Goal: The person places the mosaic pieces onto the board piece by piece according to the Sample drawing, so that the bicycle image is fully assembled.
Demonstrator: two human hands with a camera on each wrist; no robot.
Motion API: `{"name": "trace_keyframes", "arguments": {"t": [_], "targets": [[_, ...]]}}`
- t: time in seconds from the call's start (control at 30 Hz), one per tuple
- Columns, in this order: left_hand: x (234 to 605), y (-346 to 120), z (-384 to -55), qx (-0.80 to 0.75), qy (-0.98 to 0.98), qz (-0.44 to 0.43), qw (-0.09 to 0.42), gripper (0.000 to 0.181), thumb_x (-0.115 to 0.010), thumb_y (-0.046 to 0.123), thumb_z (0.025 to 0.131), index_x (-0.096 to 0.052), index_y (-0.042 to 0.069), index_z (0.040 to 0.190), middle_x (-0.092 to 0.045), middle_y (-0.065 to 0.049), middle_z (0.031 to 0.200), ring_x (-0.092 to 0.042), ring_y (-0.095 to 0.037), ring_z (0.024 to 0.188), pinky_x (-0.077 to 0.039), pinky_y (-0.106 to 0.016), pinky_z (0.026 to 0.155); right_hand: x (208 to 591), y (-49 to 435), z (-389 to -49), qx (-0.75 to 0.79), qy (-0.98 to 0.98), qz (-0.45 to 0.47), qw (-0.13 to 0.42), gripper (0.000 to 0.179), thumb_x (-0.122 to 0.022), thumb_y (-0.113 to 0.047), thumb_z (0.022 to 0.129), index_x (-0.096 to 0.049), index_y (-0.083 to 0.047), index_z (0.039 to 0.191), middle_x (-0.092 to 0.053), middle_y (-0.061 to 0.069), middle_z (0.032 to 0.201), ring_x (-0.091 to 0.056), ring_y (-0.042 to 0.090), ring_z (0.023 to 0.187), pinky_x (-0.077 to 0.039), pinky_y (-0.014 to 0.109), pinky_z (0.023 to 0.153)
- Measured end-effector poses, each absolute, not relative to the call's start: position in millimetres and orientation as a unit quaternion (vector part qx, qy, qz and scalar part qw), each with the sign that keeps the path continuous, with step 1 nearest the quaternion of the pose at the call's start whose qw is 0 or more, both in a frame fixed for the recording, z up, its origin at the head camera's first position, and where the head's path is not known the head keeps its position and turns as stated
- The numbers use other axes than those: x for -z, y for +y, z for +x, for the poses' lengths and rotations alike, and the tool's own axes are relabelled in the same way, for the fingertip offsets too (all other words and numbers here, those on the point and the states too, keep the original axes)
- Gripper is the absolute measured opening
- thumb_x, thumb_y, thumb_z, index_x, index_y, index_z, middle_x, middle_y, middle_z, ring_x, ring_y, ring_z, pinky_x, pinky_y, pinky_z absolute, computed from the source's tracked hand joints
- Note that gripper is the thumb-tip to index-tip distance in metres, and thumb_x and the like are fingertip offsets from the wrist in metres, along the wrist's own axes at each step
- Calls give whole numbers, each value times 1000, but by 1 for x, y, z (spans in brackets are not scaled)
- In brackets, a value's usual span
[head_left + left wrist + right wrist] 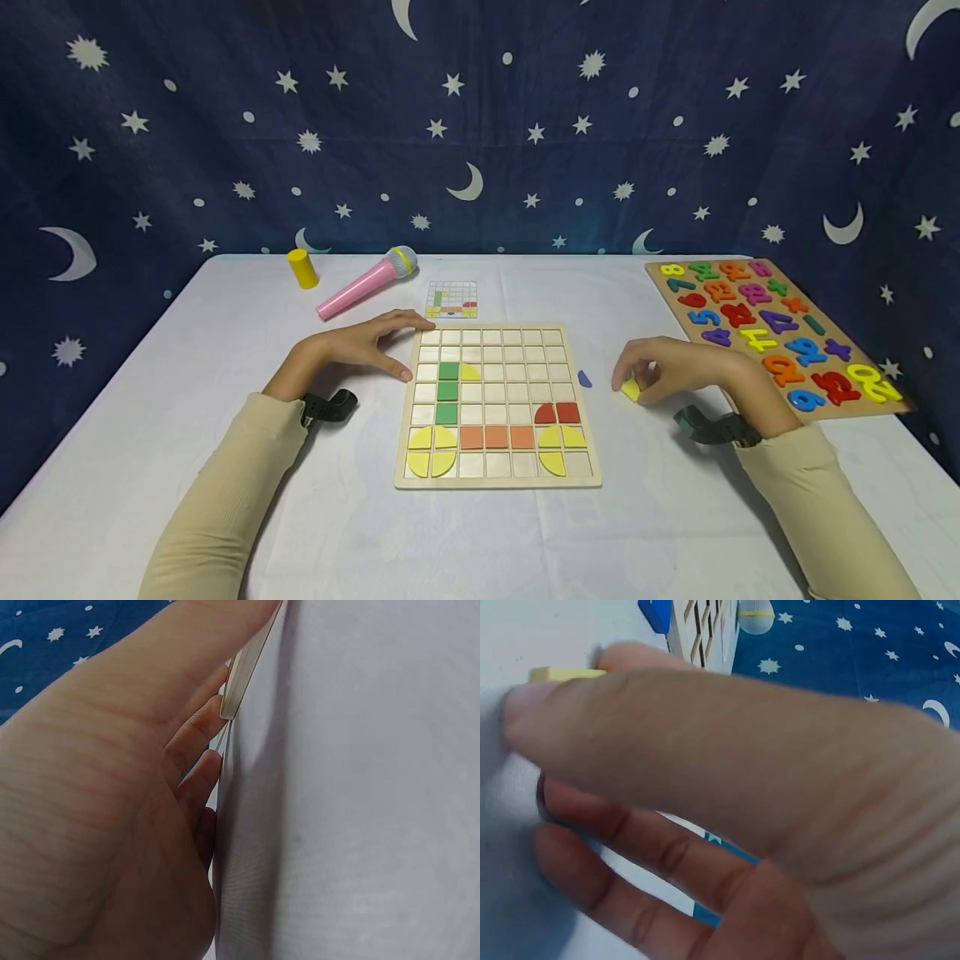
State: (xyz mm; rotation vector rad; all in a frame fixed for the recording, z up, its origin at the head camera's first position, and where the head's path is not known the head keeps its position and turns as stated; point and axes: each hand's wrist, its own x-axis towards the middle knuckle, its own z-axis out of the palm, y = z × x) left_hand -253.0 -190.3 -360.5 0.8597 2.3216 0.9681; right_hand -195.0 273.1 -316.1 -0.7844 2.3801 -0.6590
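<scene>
A wooden grid board (498, 483) lies on the white table. My left hand (367, 340) rests at its far left corner, fingertips on the corner and thumb at the left edge; the left wrist view shows the fingers beside the board's edge (238, 686). To the right of the board, my right hand (675, 371) pinches a yellow wooden piece (631, 389), mostly covered by the thumb in the right wrist view. On the grid sit green squares (447, 390), orange squares (496, 437), red pieces (567, 412) and yellow quarter circles (552, 463). A small blue piece (584, 379) lies between board and right hand.
Beyond the board lies a small printed grid card (452, 300). A pink toy microphone (360, 289) and a yellow cylinder (302, 269) are at the back left. A number puzzle board (738, 337) fills the right side, and a starry cloth (480, 125) hangs behind.
</scene>
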Motion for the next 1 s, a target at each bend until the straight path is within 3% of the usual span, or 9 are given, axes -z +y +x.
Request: {"name": "trace_keyframes", "arguments": {"t": [0.6, 1.0], "targets": [[360, -191, -253, -355, 847, 312, 243, 82, -82, 28, 79, -39, 18, 149, -24, -10, 157, -12, -33, 146, -10, -60, 117, 322, 266, -198, 231, 894, -293, 247, 25, -83, -15, 78, -69, -10, 98, -56, -6, 74, -51, 13, 71, -46, 23, 62], [359, -190, -252, -352, 849, 310, 243, 82, -82, 28, 79, -39, 18, 149, -23, -10, 158, -12, -33, 146, -10, -59, 117, 318, 257, -191, 235, 886, -308, 254, 26, -83, -21, 78, -69, -12, 97, -58, -6, 76, -52, 13, 73, -47, 23, 65]]}}
